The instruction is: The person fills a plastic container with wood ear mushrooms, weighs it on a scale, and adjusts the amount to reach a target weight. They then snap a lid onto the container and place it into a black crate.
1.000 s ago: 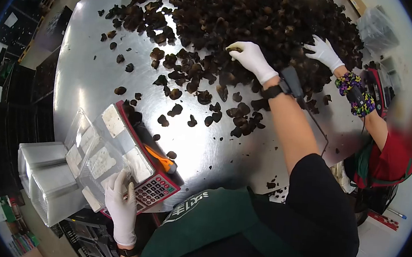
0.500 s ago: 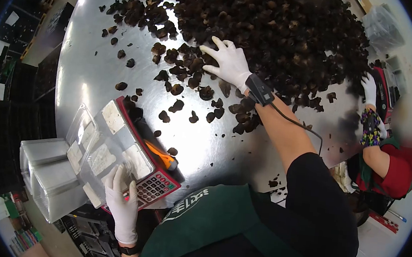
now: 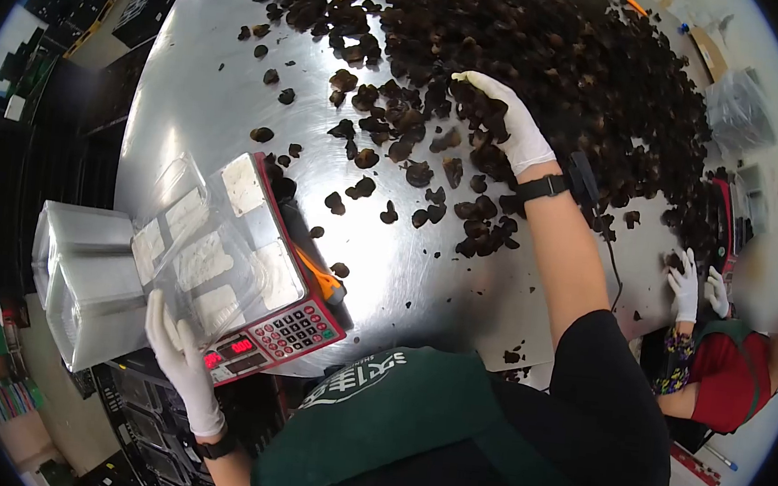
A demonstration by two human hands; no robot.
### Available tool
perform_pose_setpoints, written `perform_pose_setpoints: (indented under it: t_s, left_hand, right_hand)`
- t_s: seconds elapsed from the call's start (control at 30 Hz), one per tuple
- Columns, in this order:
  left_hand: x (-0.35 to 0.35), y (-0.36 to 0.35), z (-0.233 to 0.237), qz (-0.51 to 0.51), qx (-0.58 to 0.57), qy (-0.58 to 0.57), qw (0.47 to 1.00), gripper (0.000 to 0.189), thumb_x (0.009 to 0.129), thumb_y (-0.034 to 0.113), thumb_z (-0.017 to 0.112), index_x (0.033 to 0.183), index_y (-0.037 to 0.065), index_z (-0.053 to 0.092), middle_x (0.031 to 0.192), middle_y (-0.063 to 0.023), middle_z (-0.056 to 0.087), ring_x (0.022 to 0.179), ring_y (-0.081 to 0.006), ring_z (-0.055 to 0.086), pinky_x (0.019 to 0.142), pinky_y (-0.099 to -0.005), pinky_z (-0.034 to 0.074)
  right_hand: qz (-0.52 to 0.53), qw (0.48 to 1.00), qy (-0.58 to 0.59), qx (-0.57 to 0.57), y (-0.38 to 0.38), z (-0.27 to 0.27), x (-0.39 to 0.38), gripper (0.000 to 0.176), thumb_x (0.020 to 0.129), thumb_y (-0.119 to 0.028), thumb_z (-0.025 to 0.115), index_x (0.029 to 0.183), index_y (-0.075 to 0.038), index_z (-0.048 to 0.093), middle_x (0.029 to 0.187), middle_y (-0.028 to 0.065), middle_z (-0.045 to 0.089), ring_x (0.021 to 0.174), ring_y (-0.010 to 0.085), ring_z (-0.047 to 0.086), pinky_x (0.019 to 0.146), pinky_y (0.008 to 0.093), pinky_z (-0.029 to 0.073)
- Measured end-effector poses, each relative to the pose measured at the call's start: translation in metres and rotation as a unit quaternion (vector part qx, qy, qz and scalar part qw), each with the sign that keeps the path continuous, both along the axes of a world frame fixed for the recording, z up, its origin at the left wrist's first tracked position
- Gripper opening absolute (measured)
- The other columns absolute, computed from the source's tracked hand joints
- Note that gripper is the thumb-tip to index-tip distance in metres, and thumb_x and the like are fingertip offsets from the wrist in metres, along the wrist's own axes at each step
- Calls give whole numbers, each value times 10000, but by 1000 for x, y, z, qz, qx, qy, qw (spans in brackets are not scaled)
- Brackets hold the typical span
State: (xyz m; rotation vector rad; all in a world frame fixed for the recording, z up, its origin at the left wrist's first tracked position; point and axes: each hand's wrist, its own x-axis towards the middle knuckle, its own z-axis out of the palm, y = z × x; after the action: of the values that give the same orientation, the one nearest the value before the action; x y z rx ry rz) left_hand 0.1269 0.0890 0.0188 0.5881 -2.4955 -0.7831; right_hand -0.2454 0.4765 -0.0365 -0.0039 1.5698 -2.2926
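Note:
Dark, curled wood ear mushrooms (image 3: 556, 62) lie heaped across the far part of the metal table. My right hand (image 3: 517, 129), in a white glove, curls its fingers around a small bunch of them at the pile's near edge. On the left stands a red digital scale (image 3: 300, 338) with its display lit. A clear plastic container (image 3: 188, 214) rests over its white-patched platform. My left hand (image 3: 179, 363), also gloved, has its fingers stretched out beside the container's near edge and the display.
Stacked clear containers (image 3: 90, 284) stand left of the scale. An orange-handled tool (image 3: 322, 279) lies against the scale's right side. Loose mushroom pieces (image 3: 362, 187) dot the table. At the right, a co-worker in a red top (image 3: 726, 388) has gloved hands near another red scale.
My right hand has gone from spread over the mushrooms to curled around a bunch, farther right in view. My left hand has drawn back from the container's face. The whole view has shifted.

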Motion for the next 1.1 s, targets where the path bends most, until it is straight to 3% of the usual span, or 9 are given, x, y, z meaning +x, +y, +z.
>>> perform_pose_setpoints:
  t_s: [0.17, 0.2, 0.33, 0.5, 0.63, 0.73, 0.77, 0.9, 1.1]
  left_hand:
    - [-7, 2, -6, -43, -104, -44, 993, 451, 921, -2, 519, 1371, -27, 501, 1424, -227, 481, 1372, -392, 399, 1155, -463, 281]
    - [-9, 5, -5, -38, -111, -46, 992, 451, 917, -5, 531, 1366, -30, 504, 1418, -228, 486, 1365, -393, 408, 1152, -459, 288]
    - [-13, 15, -4, -25, -127, -28, 991, 500, 872, -14, 579, 1367, -25, 507, 1391, -229, 503, 1322, -394, 446, 1125, -447, 332]
    - [-31, 40, 24, -42, -188, 38, 981, 552, 796, -28, 671, 1334, 13, 552, 1358, -194, 533, 1250, -386, 502, 1064, -443, 389]
    - [-49, 60, 26, -52, -5, 60, 997, 324, 837, 51, 733, 1147, 24, 642, 1012, -116, 700, 883, -201, 665, 799, -312, 513]
    - [-65, 75, 38, -43, 152, 81, 984, 137, 835, 66, 760, 936, 29, 675, 733, -28, 681, 633, -61, 575, 575, -222, 455]
    - [-64, 73, 37, -39, 172, 73, 982, 124, 839, 72, 761, 917, 27, 676, 728, -27, 680, 627, -59, 569, 574, -224, 453]
    - [-59, 67, 31, -43, 216, 52, 974, 95, 867, 93, 751, 889, 20, 694, 689, -22, 660, 597, -48, 549, 570, -223, 449]
    - [-53, 59, 29, -39, 177, 106, 978, 70, 895, 41, 705, 964, 34, 714, 753, -28, 678, 644, -52, 565, 591, -218, 446]
  right_hand:
    - [130, 958, -72, -243, -22, -23, 6, 286, 1001, -211, 565, 1201, -30, 658, 1111, 131, 704, 897, 207, 697, 731, 285, 585]
    - [84, 965, -94, -230, -37, -22, 11, 292, 1005, -210, 561, 1218, -28, 641, 1116, 153, 706, 863, 231, 707, 727, 297, 594]
    - [247, 924, -120, -267, -93, 6, 28, 369, 1001, -328, 566, 1203, -31, 649, 1069, 119, 711, 817, 218, 684, 691, 302, 573]
    - [250, 938, -8, -241, -176, 54, 88, 424, 1002, -371, 571, 1221, -16, 645, 1098, 102, 700, 920, 170, 656, 813, 305, 539]
    - [327, 906, -90, -252, -232, 61, 119, 337, 993, -316, 585, 1149, -34, 684, 1075, 66, 711, 924, 148, 669, 809, 276, 534]
    - [336, 901, -107, -253, -259, 67, 146, 292, 989, -277, 595, 1146, -47, 683, 1053, 55, 718, 882, 146, 681, 784, 273, 548]
    - [387, 863, -156, -286, -262, 62, 149, 282, 990, -270, 598, 1145, -51, 683, 1047, 49, 717, 859, 148, 677, 770, 273, 553]
    - [294, 907, -162, -254, -262, 72, 170, 294, 981, -301, 618, 1140, -61, 682, 988, 42, 711, 789, 142, 662, 715, 264, 559]
    - [345, 884, -167, -266, -261, 50, 163, 371, 1013, -343, 549, 1223, -51, 641, 1065, 61, 706, 851, 145, 665, 735, 289, 573]
